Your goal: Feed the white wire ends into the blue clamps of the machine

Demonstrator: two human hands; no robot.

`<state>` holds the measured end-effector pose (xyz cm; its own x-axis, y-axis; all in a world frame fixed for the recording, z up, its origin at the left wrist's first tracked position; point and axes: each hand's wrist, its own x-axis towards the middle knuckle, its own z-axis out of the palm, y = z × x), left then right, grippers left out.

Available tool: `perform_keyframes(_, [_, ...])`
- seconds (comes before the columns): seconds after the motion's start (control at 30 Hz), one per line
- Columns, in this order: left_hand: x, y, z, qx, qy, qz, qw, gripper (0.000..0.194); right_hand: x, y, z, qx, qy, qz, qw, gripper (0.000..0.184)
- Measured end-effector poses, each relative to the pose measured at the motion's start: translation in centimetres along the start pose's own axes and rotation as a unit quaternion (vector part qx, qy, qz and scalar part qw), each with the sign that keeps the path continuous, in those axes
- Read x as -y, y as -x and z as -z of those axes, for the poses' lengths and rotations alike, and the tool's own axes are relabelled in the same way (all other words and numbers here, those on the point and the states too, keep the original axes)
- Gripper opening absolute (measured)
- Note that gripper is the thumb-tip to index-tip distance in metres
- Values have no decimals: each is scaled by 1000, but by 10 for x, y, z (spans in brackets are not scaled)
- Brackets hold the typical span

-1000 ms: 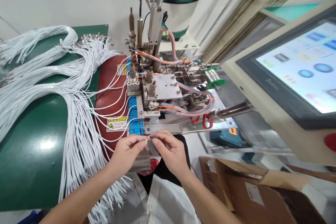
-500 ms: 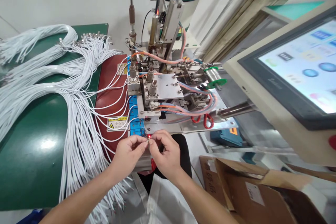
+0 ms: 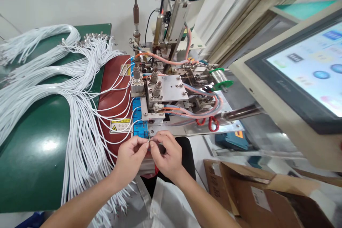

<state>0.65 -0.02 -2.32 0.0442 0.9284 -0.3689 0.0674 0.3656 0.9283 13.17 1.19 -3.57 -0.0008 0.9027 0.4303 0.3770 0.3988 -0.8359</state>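
Two hands (image 3: pixel 130 158) | wire end (image 3: pixel 149 140) pinched | blue fixture edge (image 3: pixel 140 130) beside | carton (image 3: pixel 240 194) well apart

Bright lt, pale cast; glare spot on green table (image 3: pixel 34 174); screen (image 3: pixel 304 74) washed out; R edge stretched, sl. blurry.

The long white bundled cables (image 3: pixel 77 117) before me have smooth, plastic-looking sheaths with a slight shine. The broad dark-green counter (image 3: pixel 32 171) is smooth and glossy. I see a flat grey metal plate (image 3: pixel 169 92) with a dull sheen, blue plastic-looking blocks (image 3: pixel 137 114), a matt brown cardboard box (image 3: pixel 239 197) and my creased white cloth garment (image 3: pixel 173 206).
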Motion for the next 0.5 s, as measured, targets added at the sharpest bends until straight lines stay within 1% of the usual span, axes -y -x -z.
perform_keyframes(0.1, [1, -1, 2, -5, -59, -34, 998, 13, -2, -6, 8, 68, -30, -14, 997, 7])
perform_keyframes(0.2, [-4, -1, 7, -4, -154, -82, 985, 13, -2, -13, 17, 128, -32, -32, 991, 8])
perform_keyframes(0.23, [-7, -1, 9, 6, -191, -102, 976, 13, -2, -16, 21, 156, -25, -35, 987, 9])
perform_keyframes(0.3, [-11, -2, 13, 45, -260, -134, 955, 15, -1, -21, 27, 237, -8, -35, 971, 10])
perform_keyframes(0.37, [-14, -3, 16, 90, -301, -137, 939, 17, 0, -24, 30, 307, -2, -29, 951, 12])
perform_keyframes(0.4, [-15, -3, 16, 97, -302, -125, 940, 16, 1, -24, 29, 311, -7, -35, 950, 12])
perform_keyframes(0.43, [-15, -3, 16, 87, -287, -105, 948, 14, 1, -22, 27, 286, -19, -55, 956, 12])
perform_keyframes(0.47, [-15, -3, 16, 63, -259, -82, 960, 13, 0, -20, 23, 241, -39, -87, 966, 13])
perform_keyframes(0.5, [-15, -3, 15, 33, -224, -59, 972, 12, 0, -16, 19, 179, -63, -130, 973, 15])
